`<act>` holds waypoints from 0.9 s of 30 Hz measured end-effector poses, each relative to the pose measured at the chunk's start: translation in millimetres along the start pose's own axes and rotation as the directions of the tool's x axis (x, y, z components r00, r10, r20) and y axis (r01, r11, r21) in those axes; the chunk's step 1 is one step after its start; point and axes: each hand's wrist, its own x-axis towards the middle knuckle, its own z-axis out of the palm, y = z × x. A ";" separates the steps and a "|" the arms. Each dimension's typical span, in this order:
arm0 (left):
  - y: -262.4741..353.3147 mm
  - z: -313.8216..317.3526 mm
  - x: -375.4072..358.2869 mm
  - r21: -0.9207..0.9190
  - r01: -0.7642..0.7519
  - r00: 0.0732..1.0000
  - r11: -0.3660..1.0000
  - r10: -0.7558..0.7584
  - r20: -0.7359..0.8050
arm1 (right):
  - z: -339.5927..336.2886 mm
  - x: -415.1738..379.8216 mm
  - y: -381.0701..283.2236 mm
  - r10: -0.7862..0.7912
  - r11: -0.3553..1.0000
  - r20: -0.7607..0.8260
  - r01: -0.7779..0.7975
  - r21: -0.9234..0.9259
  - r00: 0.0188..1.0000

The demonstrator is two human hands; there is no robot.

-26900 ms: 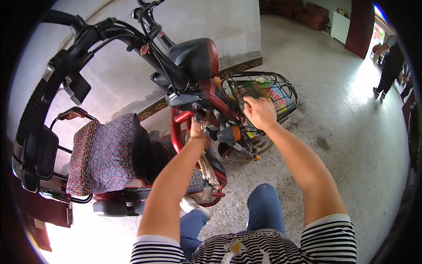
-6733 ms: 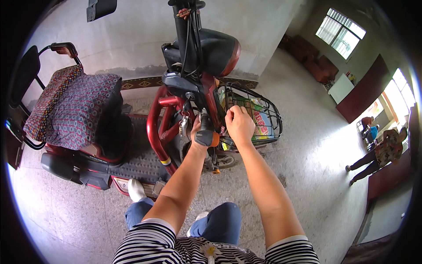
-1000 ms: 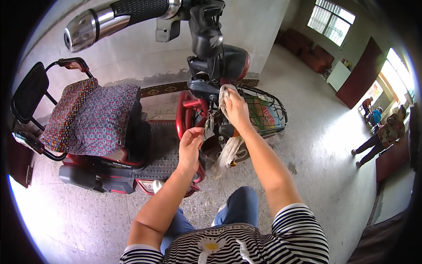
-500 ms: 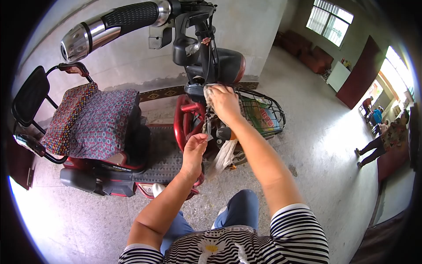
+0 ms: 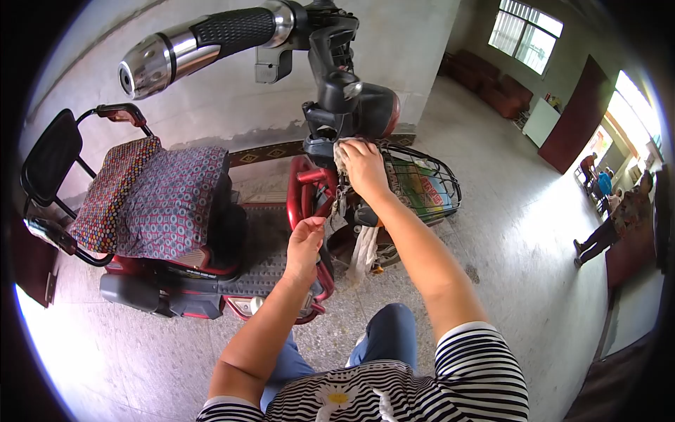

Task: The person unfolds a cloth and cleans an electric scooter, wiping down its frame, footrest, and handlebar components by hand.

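Observation:
A red and black electric scooter (image 5: 264,261) stands in front of me. My right hand (image 5: 365,169) presses a pale rag (image 5: 342,154) against the black steering column, beside the wire basket. My left hand (image 5: 305,246) is lower, by the red tubular frame (image 5: 298,200), its thumb and fingers pinched together. Whatever lies between those fingertips is too small to make out. A bunch of small hanging items, perhaps keys, dangles between the two hands. Below, a whitish cloth strip (image 5: 363,252) hangs beside the front wheel. The handlebar grip (image 5: 232,34) juts out at the top left.
The front wire basket (image 5: 458,184) holds a colourful printed package (image 5: 427,191). A patterned cushion (image 5: 172,200) covers the seat on the left. A wall (image 5: 394,49) rises behind the scooter. People, including one standing person (image 5: 622,218), are near the doorway at right.
The handlebar and steering column have shifted rightward in view. My right hand and the rag have moved slightly right and down; my left hand has barely moved.

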 end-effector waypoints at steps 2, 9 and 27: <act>2.0 0.5 -1.4 0.006 0.012 1.000 1.000 -0.012 0.007 | -3.6 -11.0 15.3 -0.089 0.996 0.039 0.088 0.013 0.995; 13.1 -11.7 -6.4 -0.013 0.017 0.998 1.000 -0.017 -0.064 | -25.1 -34.3 29.9 0.392 0.886 0.013 -0.382 0.262 0.920; 1.3 -9.8 5.2 0.023 0.068 0.997 0.997 -0.067 -0.037 | 22.1 15.3 68.7 0.618 0.378 0.486 -0.776 0.504 0.617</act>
